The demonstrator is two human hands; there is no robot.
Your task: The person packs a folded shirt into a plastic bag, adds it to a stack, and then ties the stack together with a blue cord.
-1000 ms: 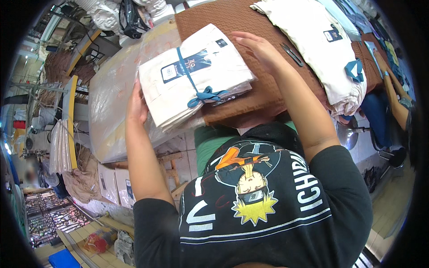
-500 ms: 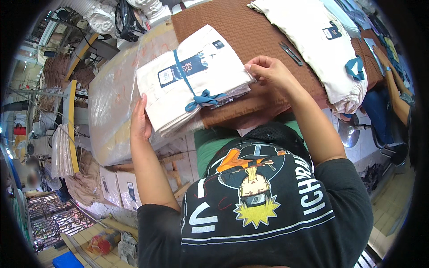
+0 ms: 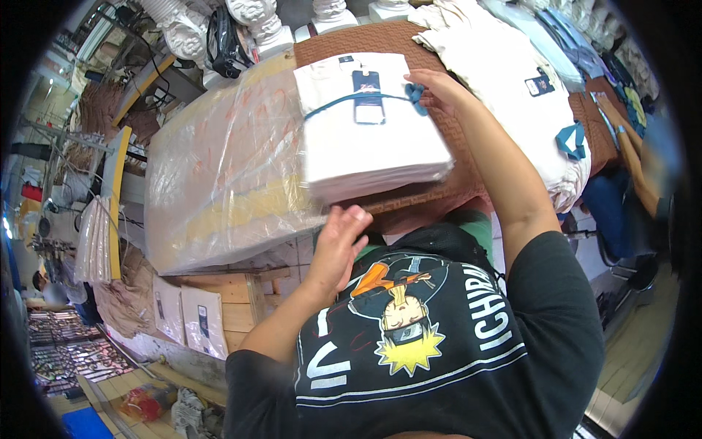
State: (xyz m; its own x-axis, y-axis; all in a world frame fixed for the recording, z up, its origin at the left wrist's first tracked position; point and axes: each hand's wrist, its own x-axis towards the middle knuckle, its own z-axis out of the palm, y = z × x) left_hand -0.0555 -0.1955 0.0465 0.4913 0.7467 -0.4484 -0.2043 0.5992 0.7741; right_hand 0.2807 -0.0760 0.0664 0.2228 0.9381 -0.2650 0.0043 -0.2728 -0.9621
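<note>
The white stack (image 3: 373,150) has turned, long axis fore-aft, bow (image 3: 416,96) rightward.

White garments (image 3: 373,150), blue ribbon (image 3: 416,98), brown patterned cloth (image 3: 358,40), black printed shirt (image 3: 556,314)

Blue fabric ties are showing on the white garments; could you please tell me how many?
2: one blue tie crosses the folded white garment stack, knotted beside the right hand; the other blue tie lies looped on the white garment pile farther right. Others may be hidden.
</note>
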